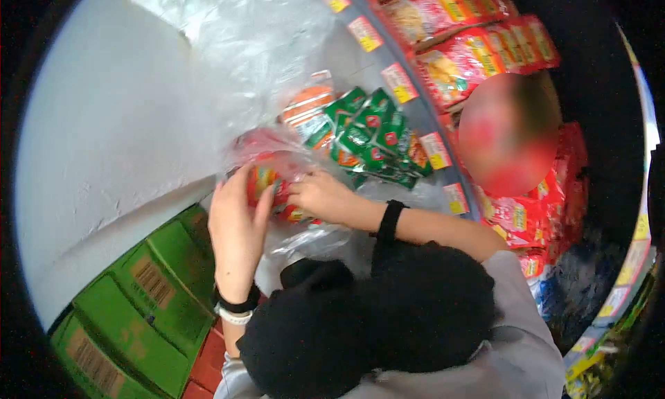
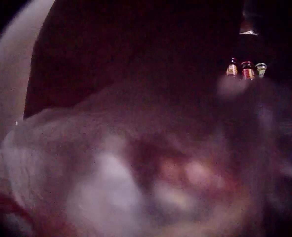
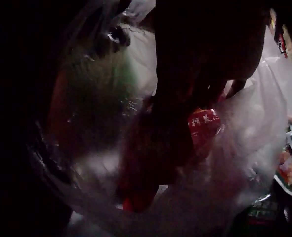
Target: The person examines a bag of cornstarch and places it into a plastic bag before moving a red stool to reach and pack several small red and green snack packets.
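Note:
A clear plastic bag (image 1: 277,139) with red packets (image 1: 262,179) inside lies in front of me. My left hand (image 1: 237,226) holds the bag's near left side, thumb and fingers apart around a bulge of red packet. From the right, my right hand (image 1: 324,198) reaches in at the bag's mouth with curled fingers at a red packet. In the dark right wrist view, that hand (image 3: 205,54) shows as a silhouette over a red packet (image 3: 204,126) with white lettering, surrounded by the bag's film (image 3: 254,128). The left wrist view is dim and blurred.
Green packets (image 1: 367,132) and an orange-and-white packet (image 1: 310,108) lie beyond the bag. More clear plastic (image 1: 242,39) spreads behind. A shelf edge with price tags (image 1: 400,82) and red packs (image 1: 464,59) runs along the right. Green cartons (image 1: 131,316) stand at lower left.

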Demonstrator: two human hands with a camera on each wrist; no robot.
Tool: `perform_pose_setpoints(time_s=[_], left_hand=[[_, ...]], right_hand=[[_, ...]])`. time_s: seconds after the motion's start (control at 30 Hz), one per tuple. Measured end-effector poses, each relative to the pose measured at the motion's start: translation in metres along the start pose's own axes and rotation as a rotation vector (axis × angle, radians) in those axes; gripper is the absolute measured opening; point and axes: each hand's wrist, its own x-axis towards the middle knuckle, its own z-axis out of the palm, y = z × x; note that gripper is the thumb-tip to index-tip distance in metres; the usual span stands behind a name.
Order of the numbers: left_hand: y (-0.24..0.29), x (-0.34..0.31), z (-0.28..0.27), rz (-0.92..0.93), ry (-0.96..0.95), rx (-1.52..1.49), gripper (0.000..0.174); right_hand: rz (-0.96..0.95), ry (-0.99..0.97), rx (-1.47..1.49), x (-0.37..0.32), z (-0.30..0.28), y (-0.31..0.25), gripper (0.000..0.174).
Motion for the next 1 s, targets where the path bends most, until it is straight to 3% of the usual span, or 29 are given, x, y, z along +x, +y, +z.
perform_pose_setpoints(time_s=[0.2, 0.27, 0.33, 0.4, 0.43, 0.57, 0.63, 0.67, 0.73, 0.77, 0.8, 0.87, 0.93, 1.0], left_hand=[[0.005, 0.011, -0.008, -0.008, -0.032, -0.42, 0.029], [0.003, 0.012, -0.008, -0.024, -0.048, -0.441, 0.029], [-0.003, 0.016, 0.0, -0.073, -0.195, -0.913, 0.029], [-0.006, 0.021, 0.004, -0.051, -0.385, -1.046, 0.034], [-0.01, 0.023, 0.012, 0.103, -0.366, -1.022, 0.041], [0.004, 0.026, 0.018, -0.089, -0.373, -1.208, 0.05], [0.002, 0.027, 0.02, -0.215, -0.556, -1.484, 0.049], [0.003, 0.028, 0.021, -0.21, -0.552, -1.485, 0.049], [0.009, 0.028, 0.022, -0.202, -0.282, -1.592, 0.049], [0.014, 0.029, 0.021, -0.181, -0.208, -1.627, 0.05], [0.014, 0.029, 0.022, -0.172, -0.205, -1.63, 0.05], [0.016, 0.027, 0.028, -0.206, -0.145, -1.599, 0.05], [0.021, 0.025, 0.035, -0.16, -0.168, -1.509, 0.054], [0.026, 0.023, 0.039, -0.145, -0.285, -1.389, 0.053]], right_hand=[[-0.039, 0.101, -0.017, -0.018, -0.07, 0.004, 0.016], [-0.073, 0.244, 0.052, -0.026, -0.097, 0.005, 0.01], [-0.051, 0.397, 0.16, -0.032, -0.125, 0.005, 0.005], [-0.078, 0.517, 0.27, -0.038, -0.149, 0.008, 0.003], [-0.075, 0.502, 0.252, -0.039, -0.167, 0.006, 0.005], [-0.055, 0.412, 0.354, -0.051, -0.195, 0.002, 0.011], [-0.037, 0.37, 0.343, -0.056, -0.194, 0.007, 0.004], [-0.041, 0.37, 0.339, -0.057, -0.185, 0.011, 0.004], [0.282, 0.648, 0.661, -0.055, -0.164, 0.017, 0.017], [0.362, 0.659, 0.872, -0.054, -0.164, 0.017, 0.041], [0.355, 0.659, 0.866, -0.052, -0.164, 0.016, 0.041], [0.452, 0.71, 1.969, -0.05, -0.161, 0.008, 0.06], [0.513, 0.566, 2.173, -0.056, -0.145, 0.017, 0.068], [0.556, 0.753, 1.23, -0.039, -0.13, 0.011, 0.072]])
